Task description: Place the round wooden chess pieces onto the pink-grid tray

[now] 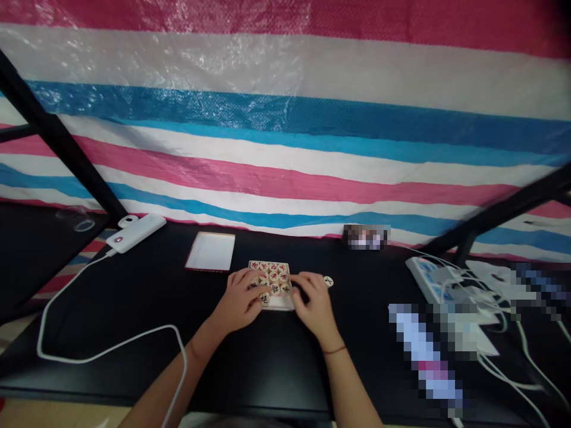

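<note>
- Take the shallow box (281, 302) as the centre of your clock; it sits on the black table (272, 356) straight in front of you, between your hands.
- Inside it, round pieces (273, 276) lie in rows, red characters toward 12 o'clock and black ones nearer you; a strip of pale floor shows bare toward 6 o'clock.
- Your left hand (243, 297) is at about 8 o'clock, its fingers reaching over the left part of the pieces. One black-marked piece (264, 299) lies right by its thumb and index finger; you cannot tell from here whether they pinch it.
- Your right hand (314, 297) is at 3 o'clock, thumb and index finger spread with a gap between them, their tips at the right edge of the box. A thin band (334, 351) circles that wrist.
- Your two hands are apart, one on either side of the box.
- A loose piece (329, 281) lies on the table at 3 o'clock, just beyond your right hand.
- At 10 o'clock you have an open lid (210, 252), white inside; farther out that way lies a white device (138, 233) with a cable (107, 351) plugged in.
- Well out at 3 o'clock is a power strip (422, 278) among tangled wires.
</note>
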Demonstrator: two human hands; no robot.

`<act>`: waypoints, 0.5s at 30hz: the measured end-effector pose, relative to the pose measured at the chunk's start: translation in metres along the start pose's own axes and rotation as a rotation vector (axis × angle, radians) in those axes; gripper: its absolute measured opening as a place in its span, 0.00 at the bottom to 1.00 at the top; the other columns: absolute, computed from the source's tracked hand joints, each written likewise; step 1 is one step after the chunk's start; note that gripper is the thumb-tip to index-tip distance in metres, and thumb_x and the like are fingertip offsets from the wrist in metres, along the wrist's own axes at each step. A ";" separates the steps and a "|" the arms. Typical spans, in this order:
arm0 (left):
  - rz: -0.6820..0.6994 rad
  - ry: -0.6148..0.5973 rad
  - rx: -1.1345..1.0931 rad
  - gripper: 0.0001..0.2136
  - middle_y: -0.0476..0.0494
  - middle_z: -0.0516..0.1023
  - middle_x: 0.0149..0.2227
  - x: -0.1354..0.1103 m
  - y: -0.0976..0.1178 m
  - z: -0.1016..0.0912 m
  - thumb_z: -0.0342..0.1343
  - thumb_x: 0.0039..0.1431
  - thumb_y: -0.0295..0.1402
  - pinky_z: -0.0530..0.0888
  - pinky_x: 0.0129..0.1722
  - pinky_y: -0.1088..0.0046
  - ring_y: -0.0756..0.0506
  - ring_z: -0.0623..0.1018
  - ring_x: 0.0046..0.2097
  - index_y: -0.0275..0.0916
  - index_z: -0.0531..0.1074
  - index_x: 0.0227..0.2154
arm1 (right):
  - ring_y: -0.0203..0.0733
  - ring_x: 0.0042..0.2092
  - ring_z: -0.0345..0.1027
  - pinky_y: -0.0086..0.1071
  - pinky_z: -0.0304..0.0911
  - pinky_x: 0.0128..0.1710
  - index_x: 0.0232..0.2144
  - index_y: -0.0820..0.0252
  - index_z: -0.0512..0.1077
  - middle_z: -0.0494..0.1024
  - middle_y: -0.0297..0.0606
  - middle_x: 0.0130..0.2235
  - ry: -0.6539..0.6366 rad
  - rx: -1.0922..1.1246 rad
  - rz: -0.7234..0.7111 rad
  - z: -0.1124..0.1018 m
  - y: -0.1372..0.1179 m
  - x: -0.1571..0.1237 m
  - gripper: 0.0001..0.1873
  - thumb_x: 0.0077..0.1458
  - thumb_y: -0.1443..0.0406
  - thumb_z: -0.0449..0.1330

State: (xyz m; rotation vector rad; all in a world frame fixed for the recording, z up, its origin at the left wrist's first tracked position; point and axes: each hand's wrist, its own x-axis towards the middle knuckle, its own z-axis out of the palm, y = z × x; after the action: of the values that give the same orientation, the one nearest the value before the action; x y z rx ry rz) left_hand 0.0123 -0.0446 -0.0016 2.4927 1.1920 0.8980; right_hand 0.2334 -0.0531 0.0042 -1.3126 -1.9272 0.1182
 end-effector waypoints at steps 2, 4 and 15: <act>0.033 -0.032 0.052 0.19 0.44 0.67 0.58 0.001 0.004 0.002 0.51 0.54 0.24 0.59 0.55 0.52 0.36 0.62 0.60 0.48 0.74 0.46 | 0.50 0.48 0.63 0.47 0.61 0.48 0.45 0.57 0.73 0.72 0.44 0.44 0.044 -0.099 0.080 -0.004 0.022 0.000 0.17 0.53 0.69 0.54; 0.049 -0.059 0.089 0.17 0.43 0.66 0.59 0.002 0.008 0.004 0.51 0.55 0.25 0.58 0.55 0.51 0.35 0.62 0.60 0.48 0.74 0.46 | 0.53 0.52 0.62 0.50 0.59 0.52 0.48 0.57 0.71 0.72 0.45 0.48 0.011 -0.152 0.104 -0.008 0.041 -0.001 0.21 0.51 0.69 0.54; 0.086 -0.046 0.140 0.10 0.43 0.68 0.58 0.005 0.009 0.007 0.52 0.57 0.27 0.59 0.55 0.52 0.36 0.63 0.59 0.45 0.76 0.37 | 0.53 0.51 0.65 0.61 0.50 0.57 0.49 0.56 0.69 0.76 0.42 0.44 -0.118 -0.187 0.157 -0.003 0.065 -0.010 0.25 0.46 0.71 0.52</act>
State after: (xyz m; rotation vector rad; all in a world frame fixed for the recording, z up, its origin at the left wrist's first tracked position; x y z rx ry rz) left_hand 0.0247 -0.0462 -0.0003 2.6785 1.1794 0.7977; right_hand 0.2857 -0.0322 -0.0299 -1.6138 -1.9694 0.0967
